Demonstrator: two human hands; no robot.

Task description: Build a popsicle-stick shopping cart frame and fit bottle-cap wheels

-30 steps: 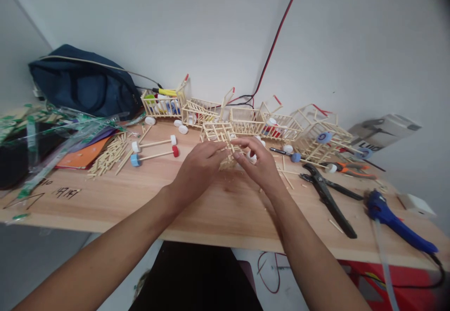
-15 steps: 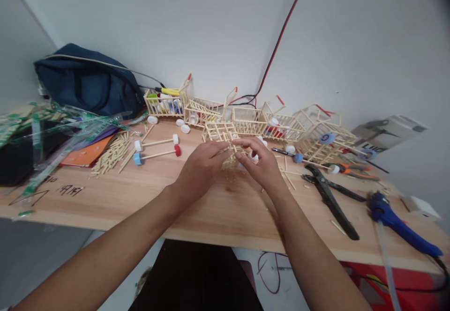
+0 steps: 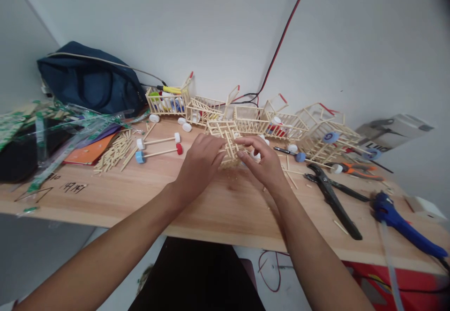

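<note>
A small frame of thin wooden sticks (image 3: 230,138) stands near the middle of the workbench, between my hands. My left hand (image 3: 201,157) grips its left side, fingers bent around the sticks. On the right side, the thumb and fingers of my right hand (image 3: 262,159) pinch the same frame. Part of the frame is hidden behind my fingers. Just behind it stand several finished-looking stick carts with red-tipped handles, among them a slatted cart (image 3: 249,116). White bottle caps (image 3: 263,140) lie close to my right fingers.
Cap-wheeled axles (image 3: 160,152) and a pile of loose sticks (image 3: 114,154) lie to the left, by a dark blue bag (image 3: 91,79). To the right are black-handled cutters (image 3: 333,203), orange-handled pliers (image 3: 358,170) and a blue glue gun (image 3: 401,224).
My left hand has shifted slightly, its fingers now more bent at the frame's left side. My right hand keeps nearly the same place. The whole view has moved a little.
</note>
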